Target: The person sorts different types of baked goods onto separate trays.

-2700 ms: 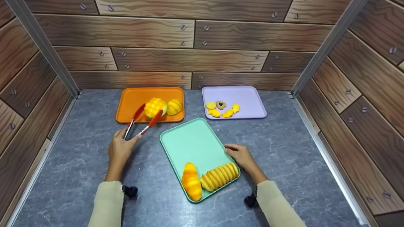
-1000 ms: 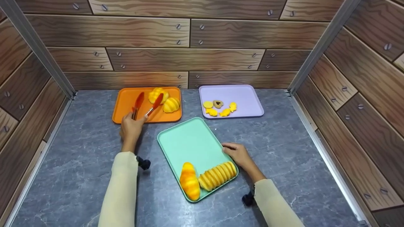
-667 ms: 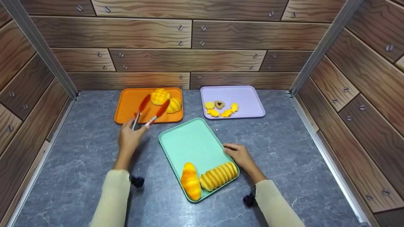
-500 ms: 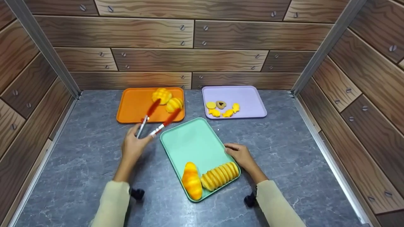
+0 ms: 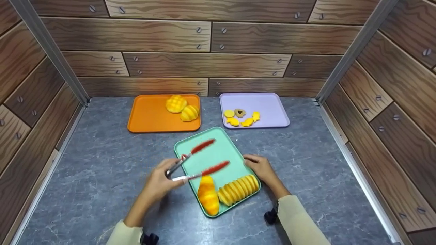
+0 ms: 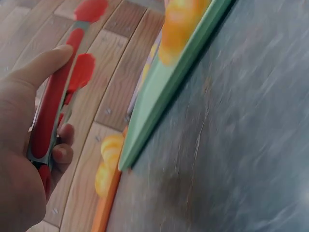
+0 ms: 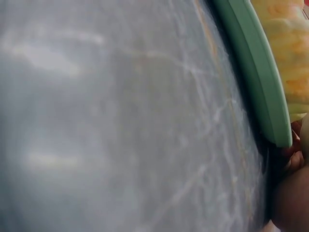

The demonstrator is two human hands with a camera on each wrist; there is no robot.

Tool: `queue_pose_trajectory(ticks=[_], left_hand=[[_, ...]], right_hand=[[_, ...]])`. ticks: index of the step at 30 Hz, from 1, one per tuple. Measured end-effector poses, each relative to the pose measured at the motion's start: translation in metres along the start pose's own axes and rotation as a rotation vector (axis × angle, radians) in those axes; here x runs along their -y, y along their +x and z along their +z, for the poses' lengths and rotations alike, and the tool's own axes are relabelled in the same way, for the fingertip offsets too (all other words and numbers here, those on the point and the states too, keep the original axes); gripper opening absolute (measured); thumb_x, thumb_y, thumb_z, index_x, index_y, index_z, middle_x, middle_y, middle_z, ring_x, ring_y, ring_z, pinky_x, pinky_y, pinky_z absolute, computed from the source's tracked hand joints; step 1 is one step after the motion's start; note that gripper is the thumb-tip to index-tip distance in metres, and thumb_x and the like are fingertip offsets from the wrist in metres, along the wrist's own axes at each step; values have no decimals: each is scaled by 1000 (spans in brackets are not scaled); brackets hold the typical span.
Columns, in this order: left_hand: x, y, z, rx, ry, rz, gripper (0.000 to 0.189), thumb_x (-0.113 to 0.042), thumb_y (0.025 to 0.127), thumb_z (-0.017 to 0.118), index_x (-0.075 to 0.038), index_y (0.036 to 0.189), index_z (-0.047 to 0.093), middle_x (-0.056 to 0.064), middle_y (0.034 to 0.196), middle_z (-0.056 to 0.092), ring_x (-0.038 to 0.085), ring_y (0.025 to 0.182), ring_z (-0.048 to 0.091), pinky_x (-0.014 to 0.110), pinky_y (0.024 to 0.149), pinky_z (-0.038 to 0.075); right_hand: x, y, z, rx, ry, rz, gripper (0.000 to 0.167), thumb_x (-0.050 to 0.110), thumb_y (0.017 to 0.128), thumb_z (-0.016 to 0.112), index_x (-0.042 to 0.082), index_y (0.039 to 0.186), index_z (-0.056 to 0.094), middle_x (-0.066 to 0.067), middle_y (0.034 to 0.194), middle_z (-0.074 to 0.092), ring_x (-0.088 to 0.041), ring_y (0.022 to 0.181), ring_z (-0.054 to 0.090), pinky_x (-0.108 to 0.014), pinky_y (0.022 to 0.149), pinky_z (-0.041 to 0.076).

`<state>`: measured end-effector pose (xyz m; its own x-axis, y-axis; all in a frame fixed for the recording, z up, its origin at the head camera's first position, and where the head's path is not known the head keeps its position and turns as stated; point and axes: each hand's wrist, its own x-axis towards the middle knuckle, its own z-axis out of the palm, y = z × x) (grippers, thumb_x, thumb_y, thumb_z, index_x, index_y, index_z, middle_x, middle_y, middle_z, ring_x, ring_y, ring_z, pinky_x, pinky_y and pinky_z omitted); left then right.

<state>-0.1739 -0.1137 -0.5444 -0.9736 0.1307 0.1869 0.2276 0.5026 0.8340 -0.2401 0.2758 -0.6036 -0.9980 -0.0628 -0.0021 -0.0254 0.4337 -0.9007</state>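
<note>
My left hand [image 5: 160, 183] grips a pair of tongs [image 5: 202, 146] with red tips and metal arms. The tongs' arms stand apart with nothing between them, over the mint-green tray [image 5: 204, 153]. The left wrist view shows the thumb lying along the red handle of the tongs [image 6: 50, 111], fingers curled on the far side. On the near end of the tray lie a croissant-shaped bread [image 5: 208, 197] and a ridged, sliced-looking loaf [image 5: 238, 190]. My right hand [image 5: 262, 170] holds the tray's right edge, its fingers partly hidden in the right wrist view.
An orange tray [image 5: 146, 115] at the back left bears a checkered bun [image 5: 176, 103] and a striped bun [image 5: 189, 113]. Beside it a lilac tray [image 5: 272, 109] carries several small biscuit-like pieces [image 5: 247, 121]. Wood-patterned walls [image 5: 163, 64] enclose the grey table [image 5: 95, 170].
The checkered bun has left the tongs and sits farther back on the orange tray. My left hand has drawn the tongs back and right, over the green tray. The right hand stays put.
</note>
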Motion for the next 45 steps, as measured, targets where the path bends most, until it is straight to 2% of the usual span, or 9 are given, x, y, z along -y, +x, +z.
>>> queue_pose_trajectory(ticks=[5,12,23,31,38,45], left_hand=[[-14,-17,5,113,106,43,64,-39,70,91,-23,128,69,-2,131,65,23,118,63,49,98,49],[-20,-27,14,231,267,98,65,-50,72,87,-26,129,67,-7,128,66,18,107,66,46,88,52],[-25,-27,31,351,314,102,61,-61,75,80,-31,126,67,-14,124,65,13,104,65,49,85,50],[-21,-23,44,367,315,107,58,-57,76,80,-30,126,69,-12,124,66,16,106,67,54,88,50],[-18,-19,43,394,270,75,60,-60,77,78,-28,127,69,-9,125,68,18,111,66,53,93,49],[-16,-19,43,375,246,105,53,-57,79,79,-30,123,71,-12,123,68,15,109,66,49,91,51]], right_hand=[[0,0,-1,1,-14,-18,26,17,96,69,10,120,75,-12,126,70,-29,125,61,-47,105,46],[0,0,0,-6,-5,3,26,18,96,69,13,120,75,-10,127,70,-27,126,61,-44,105,46],[-1,-1,-1,-5,13,4,27,20,96,69,12,121,75,-10,126,71,-27,123,62,-43,103,47],[-2,-1,1,-6,5,-2,26,19,96,69,11,121,75,-11,126,70,-28,124,61,-46,105,46],[0,-1,1,-14,0,-27,25,17,96,69,11,119,76,-10,124,71,-28,123,62,-45,105,45],[-1,-1,0,-12,-3,-1,27,22,96,69,13,121,75,-10,125,71,-27,123,62,-43,104,46]])
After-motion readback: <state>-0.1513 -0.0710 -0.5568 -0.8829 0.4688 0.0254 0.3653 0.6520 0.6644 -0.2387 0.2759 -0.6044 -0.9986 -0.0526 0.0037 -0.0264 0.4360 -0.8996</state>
